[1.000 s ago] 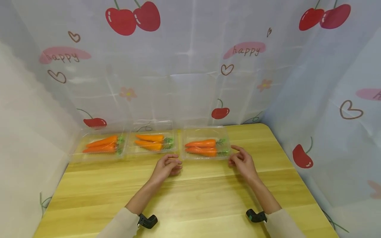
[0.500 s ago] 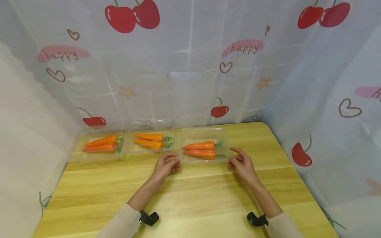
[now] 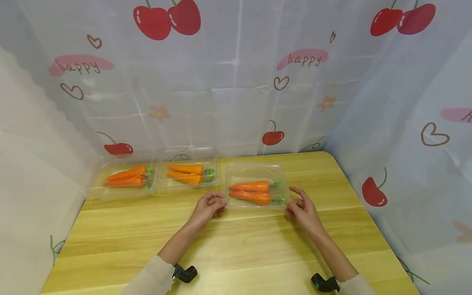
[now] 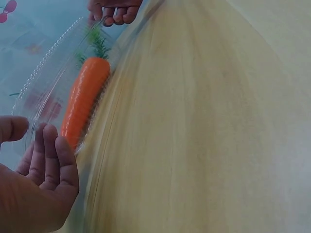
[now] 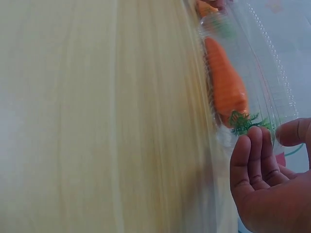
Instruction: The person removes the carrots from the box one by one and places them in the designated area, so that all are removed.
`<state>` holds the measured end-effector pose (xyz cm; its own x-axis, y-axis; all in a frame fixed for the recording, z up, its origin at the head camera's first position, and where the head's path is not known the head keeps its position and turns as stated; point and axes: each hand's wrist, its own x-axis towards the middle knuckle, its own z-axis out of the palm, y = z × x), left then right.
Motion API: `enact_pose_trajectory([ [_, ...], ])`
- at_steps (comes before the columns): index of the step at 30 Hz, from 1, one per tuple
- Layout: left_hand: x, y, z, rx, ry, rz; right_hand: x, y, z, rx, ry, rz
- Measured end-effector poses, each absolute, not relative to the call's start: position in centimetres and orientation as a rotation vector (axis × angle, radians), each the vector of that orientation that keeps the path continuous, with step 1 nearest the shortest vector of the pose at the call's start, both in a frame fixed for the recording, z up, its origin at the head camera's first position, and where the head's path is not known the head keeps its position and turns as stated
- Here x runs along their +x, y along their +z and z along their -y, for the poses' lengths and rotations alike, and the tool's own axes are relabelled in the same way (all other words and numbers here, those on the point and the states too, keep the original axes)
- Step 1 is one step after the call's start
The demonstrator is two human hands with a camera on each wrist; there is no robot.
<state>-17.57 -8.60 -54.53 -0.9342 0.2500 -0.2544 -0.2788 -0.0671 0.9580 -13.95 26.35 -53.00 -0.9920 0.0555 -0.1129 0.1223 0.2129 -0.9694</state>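
A clear plastic clamshell box (image 3: 254, 172) with two orange carrots (image 3: 250, 186) inside lies between both hands in the head view. Green leafy tops of the carrots point to the right. My left hand (image 3: 209, 208) pinches the near left corner of the box. Thumb and fingers (image 4: 51, 153) meet at its rim in the left wrist view. On the opposite side, my right hand (image 3: 303, 209) pinches the near right edge, its fingertips beside the green leaves (image 5: 243, 122) in the right wrist view. Through the clear plastic the lid's ridged edge shows.
Two more clear boxes stand to the left near the back: one with orange carrots (image 3: 127, 179), the other with lighter orange carrots (image 3: 185, 174). A cherry-printed curtain (image 3: 236, 119) hangs behind the wooden table (image 3: 243, 254) and along its sides.
The box with the two carrots has slid nearer to me, away from the back curtain. Both hands have moved with it, slightly toward me. The two left boxes stay put.
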Motion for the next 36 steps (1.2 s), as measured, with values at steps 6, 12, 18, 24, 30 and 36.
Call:
enact_pose_trajectory([
  [6,-16.9,-54.7,9.0,0.026,1.994,-1.895,-13.0,-52.9,-26.7,0.133,-1.94,-2.36],
  [12,-16.2,-54.7,9.9,0.075,1.96,-1.91,-12.1,-52.6,-26.6,0.1,-1.928,-2.318],
  [18,-15.4,-54.5,10.2,0.117,1.949,-1.919,-11.2,-52.5,-26.6,0.06,-1.917,-2.309],
  [24,-14.3,-54.4,10.5,0.116,1.919,-1.948,-10.3,-52.7,-26.9,-0.048,-1.894,-2.274],
  [30,-13.2,-54.2,11.0,0.146,1.917,-1.95,-9.5,-52.5,-27.0,-0.123,-1.899,-2.232],
  [36,-12.2,-54.3,11.4,0.154,1.938,-1.969,-8.9,-52.5,-26.7,-0.142,-1.9,-2.202],
])
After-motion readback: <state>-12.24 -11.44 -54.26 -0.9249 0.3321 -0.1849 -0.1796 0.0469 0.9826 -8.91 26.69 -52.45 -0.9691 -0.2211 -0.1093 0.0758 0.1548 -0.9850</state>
